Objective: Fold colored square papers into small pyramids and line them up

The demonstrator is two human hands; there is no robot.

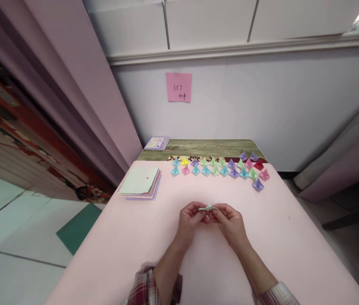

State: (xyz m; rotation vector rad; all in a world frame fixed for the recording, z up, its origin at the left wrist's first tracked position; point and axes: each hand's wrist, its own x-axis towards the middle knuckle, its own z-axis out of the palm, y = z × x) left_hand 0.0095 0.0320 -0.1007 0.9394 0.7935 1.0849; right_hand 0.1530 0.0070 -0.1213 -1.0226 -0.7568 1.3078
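Note:
A small piece of folded light-green paper (209, 207) is held just above the pink tabletop, between both hands. My left hand (191, 220) pinches its left end with thumb and forefinger. On the other side, my right hand (229, 220) grips the right end in the same way, and the fingertips of both hands nearly meet beneath it. The paper's underside is hidden by the fingers. Beyond the hands, several folded paper pieces (215, 170) in blue, green, purple, pink, yellow and red stand in rows.
A stack of coloured paper sheets (139, 180) lies at the left of the pink tabletop (154, 237). Behind it, a small pack (157, 143) rests on a green wood-patterned surface (198, 148). A pink note (178, 87) hangs on the wall. A green sheet (79, 228) is on the floor.

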